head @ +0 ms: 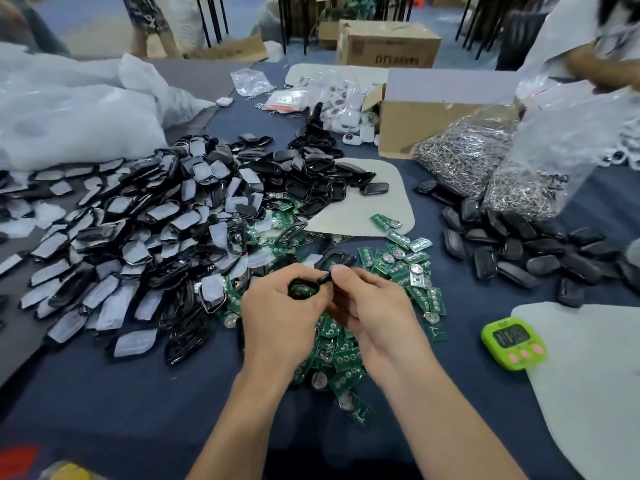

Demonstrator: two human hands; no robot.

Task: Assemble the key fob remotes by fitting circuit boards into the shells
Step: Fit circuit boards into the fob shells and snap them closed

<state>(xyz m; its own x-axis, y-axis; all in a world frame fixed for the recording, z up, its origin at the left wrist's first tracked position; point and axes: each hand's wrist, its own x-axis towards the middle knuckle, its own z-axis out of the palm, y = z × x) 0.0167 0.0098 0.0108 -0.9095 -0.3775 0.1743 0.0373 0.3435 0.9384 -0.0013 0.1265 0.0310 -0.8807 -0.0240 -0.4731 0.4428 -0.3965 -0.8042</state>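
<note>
We hold a black oval key fob shell (317, 281), a green circuit board (300, 290) showing inside it, just above the heap of green boards (346, 355). Our left hand (277, 313) curls round the shell, and our right hand (374, 306) pinches its narrow end. Loose black shells (138, 220) are piled to the left on the blue table (121, 410).

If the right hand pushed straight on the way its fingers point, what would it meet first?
The black shell that the left hand holds; the right hand seems to pinch its near end, though depth is unclear.
</note>
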